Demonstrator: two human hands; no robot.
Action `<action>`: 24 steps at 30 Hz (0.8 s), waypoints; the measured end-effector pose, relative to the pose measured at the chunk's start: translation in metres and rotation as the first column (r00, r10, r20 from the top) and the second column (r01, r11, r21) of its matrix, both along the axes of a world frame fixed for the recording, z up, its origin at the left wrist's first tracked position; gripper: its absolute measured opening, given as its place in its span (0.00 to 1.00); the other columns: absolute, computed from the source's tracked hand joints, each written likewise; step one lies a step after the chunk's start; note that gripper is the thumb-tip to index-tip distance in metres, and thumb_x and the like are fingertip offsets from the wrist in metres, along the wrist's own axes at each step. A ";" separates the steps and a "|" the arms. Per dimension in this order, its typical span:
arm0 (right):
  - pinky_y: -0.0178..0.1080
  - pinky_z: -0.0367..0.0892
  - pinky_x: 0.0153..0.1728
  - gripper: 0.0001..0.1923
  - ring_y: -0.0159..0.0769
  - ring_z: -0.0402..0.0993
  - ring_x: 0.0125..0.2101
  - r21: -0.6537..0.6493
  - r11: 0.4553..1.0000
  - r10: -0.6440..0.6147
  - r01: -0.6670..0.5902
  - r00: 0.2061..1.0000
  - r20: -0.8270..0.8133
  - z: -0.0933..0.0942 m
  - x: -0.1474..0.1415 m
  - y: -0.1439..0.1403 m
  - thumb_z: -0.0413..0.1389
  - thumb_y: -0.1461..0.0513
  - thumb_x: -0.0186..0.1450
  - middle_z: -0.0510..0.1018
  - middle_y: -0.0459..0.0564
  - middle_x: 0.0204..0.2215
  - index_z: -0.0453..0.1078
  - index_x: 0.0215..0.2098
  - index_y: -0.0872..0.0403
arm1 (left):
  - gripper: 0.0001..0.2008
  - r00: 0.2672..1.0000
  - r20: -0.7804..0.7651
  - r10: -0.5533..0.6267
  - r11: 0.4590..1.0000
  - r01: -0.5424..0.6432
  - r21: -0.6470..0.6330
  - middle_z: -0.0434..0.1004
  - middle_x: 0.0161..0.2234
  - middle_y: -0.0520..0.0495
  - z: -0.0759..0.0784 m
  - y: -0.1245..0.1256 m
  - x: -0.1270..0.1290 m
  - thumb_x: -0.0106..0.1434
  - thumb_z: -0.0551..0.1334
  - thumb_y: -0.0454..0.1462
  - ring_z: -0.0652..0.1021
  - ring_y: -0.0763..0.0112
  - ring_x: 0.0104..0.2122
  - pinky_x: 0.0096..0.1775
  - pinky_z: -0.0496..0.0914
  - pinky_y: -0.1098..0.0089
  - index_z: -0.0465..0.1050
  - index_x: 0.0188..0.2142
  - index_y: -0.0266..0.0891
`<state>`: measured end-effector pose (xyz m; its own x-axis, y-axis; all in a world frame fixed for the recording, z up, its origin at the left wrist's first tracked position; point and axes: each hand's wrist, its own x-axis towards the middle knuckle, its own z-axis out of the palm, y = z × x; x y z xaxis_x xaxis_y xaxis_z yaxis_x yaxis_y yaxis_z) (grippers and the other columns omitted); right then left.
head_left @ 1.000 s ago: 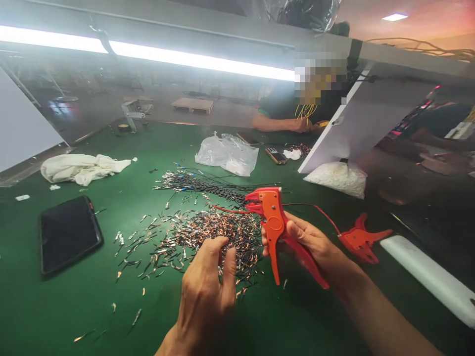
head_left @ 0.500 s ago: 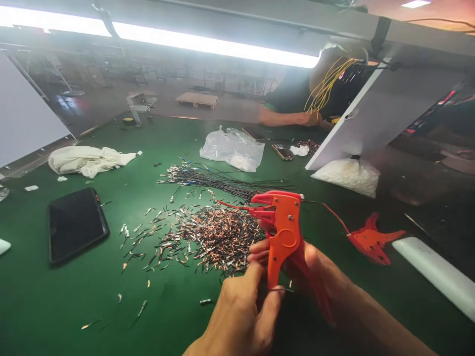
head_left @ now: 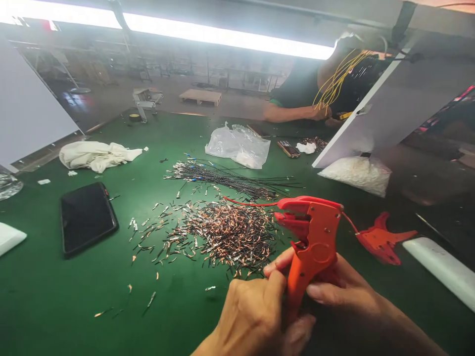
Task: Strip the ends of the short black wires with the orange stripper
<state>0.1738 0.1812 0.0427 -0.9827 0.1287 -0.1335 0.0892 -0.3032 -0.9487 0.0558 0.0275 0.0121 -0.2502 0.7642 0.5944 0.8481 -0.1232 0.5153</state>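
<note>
An orange-red wire stripper stands upright over the bench, jaws pointing left. My right hand is closed around its handles. My left hand is closed beside the lower handle, fingers curled and partly behind the tool; whatever they hold is hidden. Left of the jaws lies a heap of short black and copper wire offcuts. Beyond it is a bundle of black wires with metal terminals and a few blue ends. A thin red wire runs to the stripper's jaws and shows again on its right.
A second orange tool lies right, near a white bar. A black phone and white cloth lie left. Clear plastic bag and tied white bag are farther back. Another person's arm is across the bench.
The stripper and both my hands have moved right in view, the tool tilting slightly. A short black wire end by my left thumb no longer shows. The view has shifted a little.
</note>
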 end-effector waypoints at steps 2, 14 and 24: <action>0.52 0.64 0.56 0.20 0.52 0.72 0.52 0.034 0.999 -0.008 0.009 0.999 -0.035 -0.002 -0.001 0.000 0.62 0.53 0.64 0.76 0.55 0.53 0.73 0.53 0.48 | 0.04 0.994 -0.091 0.058 0.998 -0.058 0.003 0.74 0.19 0.52 0.000 0.001 0.001 0.57 0.59 0.33 0.74 0.69 0.14 0.15 0.62 0.69 0.67 0.34 0.35; 0.53 0.65 0.57 0.17 0.53 0.70 0.55 0.290 0.957 0.029 -0.022 0.999 -0.018 -0.017 -0.004 -0.001 0.55 0.52 0.69 0.74 0.56 0.55 0.70 0.55 0.44 | 0.09 0.944 -0.274 0.182 0.982 -0.187 0.008 0.72 0.19 0.50 -0.007 0.001 0.000 0.52 0.55 0.26 0.72 0.67 0.15 0.14 0.61 0.65 0.69 0.31 0.36; 0.53 0.65 0.57 0.16 0.52 0.74 0.51 0.470 0.881 -0.001 0.060 0.992 -0.125 -0.034 0.004 0.005 0.51 0.52 0.70 0.80 0.56 0.44 0.72 0.52 0.45 | 0.08 0.944 -0.274 0.184 0.979 -0.202 -0.037 0.72 0.20 0.52 -0.005 0.005 0.000 0.53 0.57 0.26 0.73 0.67 0.16 0.17 0.63 0.66 0.67 0.31 0.38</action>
